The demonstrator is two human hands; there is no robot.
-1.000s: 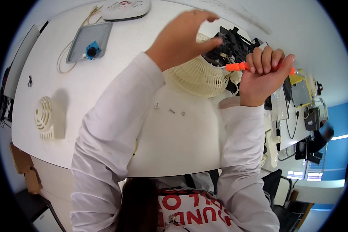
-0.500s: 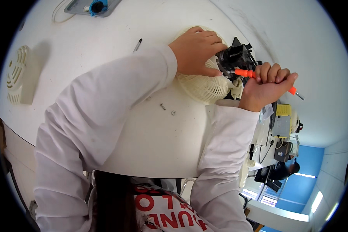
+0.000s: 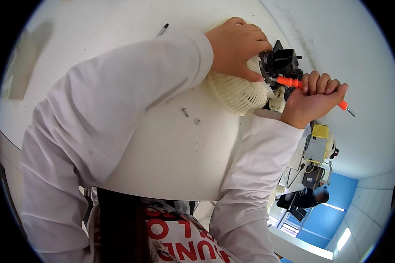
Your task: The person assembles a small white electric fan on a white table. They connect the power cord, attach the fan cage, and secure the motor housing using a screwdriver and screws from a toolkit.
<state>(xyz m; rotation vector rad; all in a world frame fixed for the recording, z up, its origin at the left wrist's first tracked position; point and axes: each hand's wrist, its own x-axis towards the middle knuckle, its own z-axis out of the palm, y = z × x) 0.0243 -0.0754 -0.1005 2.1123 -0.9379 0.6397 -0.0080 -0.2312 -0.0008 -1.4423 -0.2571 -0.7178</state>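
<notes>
My left hand (image 3: pixel 239 50) grips a round, cream slotted fan housing (image 3: pixel 241 95), its thumb bent down near the black part. A black motor assembly (image 3: pixel 281 62) sits against the housing's right side. Closed around an orange-handled screwdriver (image 3: pixel 289 82) is my right hand (image 3: pixel 314 97). The tool's left end meets the underside of the motor assembly; its tip is hidden there. At the other end a metal shank sticks out past my fist. A cream plastic piece (image 3: pixel 277 101) shows beside my right wrist.
On the white table (image 3: pixel 162 162) lie a loose screw (image 3: pixel 185 112) and a small ring-like metal piece (image 3: pixel 197 121). A dark-tipped pen-like tool (image 3: pixel 163 30) rests beyond my left sleeve. A cream cover (image 3: pixel 22 65) stands far left. Yellow-grey equipment (image 3: pixel 317 144) and a person (image 3: pixel 309 198) are at right.
The whole view has shifted, and the tray at the top left is now out of sight. Both hands keep their holds, and the screwdriver stays at the motor assembly.
</notes>
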